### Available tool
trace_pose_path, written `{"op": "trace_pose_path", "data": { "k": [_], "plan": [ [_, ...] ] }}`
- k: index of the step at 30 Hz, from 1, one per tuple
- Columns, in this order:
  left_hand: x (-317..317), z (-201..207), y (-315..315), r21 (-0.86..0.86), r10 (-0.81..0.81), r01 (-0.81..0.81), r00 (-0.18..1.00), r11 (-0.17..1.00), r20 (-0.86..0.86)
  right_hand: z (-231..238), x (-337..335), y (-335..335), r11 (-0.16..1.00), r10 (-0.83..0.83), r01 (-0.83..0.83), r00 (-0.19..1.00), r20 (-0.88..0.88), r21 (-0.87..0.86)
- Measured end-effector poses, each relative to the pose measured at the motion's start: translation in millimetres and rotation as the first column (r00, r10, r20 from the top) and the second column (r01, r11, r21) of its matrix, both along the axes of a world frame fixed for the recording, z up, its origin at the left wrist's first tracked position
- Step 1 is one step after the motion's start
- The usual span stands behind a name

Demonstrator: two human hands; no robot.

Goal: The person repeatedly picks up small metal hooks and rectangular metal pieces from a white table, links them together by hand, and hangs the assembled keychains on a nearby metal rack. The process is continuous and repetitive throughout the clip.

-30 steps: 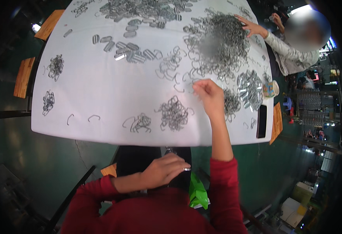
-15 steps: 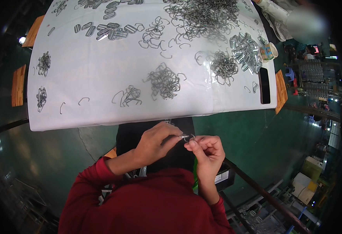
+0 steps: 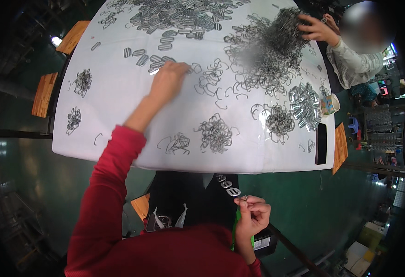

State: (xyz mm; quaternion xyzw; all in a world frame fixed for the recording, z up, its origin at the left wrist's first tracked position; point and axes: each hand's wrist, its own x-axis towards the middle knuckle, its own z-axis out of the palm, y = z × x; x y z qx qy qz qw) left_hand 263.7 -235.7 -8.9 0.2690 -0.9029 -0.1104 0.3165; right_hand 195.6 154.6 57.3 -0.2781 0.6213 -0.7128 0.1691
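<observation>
Buckle chain (image 3: 233, 191) — pinched in the right hand (image 3: 253, 216) — lies off the near edge of the white-covered table (image 3: 114, 92); left hand (image 3: 169, 81) meets loose buckles (image 3: 142, 60) on it, grip impossible to tell.

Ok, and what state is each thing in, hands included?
Silver pieces: loose, some piled
Wire hooks: loose, mostly heaped
Chain: pieces linked in a row
Right hand: pinching the chain's end
Left hand: at the silver pieces, grip unclear
Phone: flat, screen dark
Cup: upright or tipped, can't tell
White table cover: spread out
</observation>
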Motion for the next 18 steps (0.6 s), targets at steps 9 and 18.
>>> {"op": "trace_pose_path", "data": {
  "k": [9, 18],
  "plan": [
    [-18.5, 22.6, -71.3, 0.257, -0.191, 0.062, 0.835, 0.964, 0.516, -5.1, 0.0, -2.9, 1.0, 0.016, -0.016, 0.998, 0.061, -0.01],
    [-17.0, 26.8, -70.1, 0.381, -0.175, 0.004, 0.893, 0.925, 0.414, -14.5, 1.4, -3.0, 0.997, 0.076, -0.076, 0.995, 0.064, -0.007]
  ]
}}
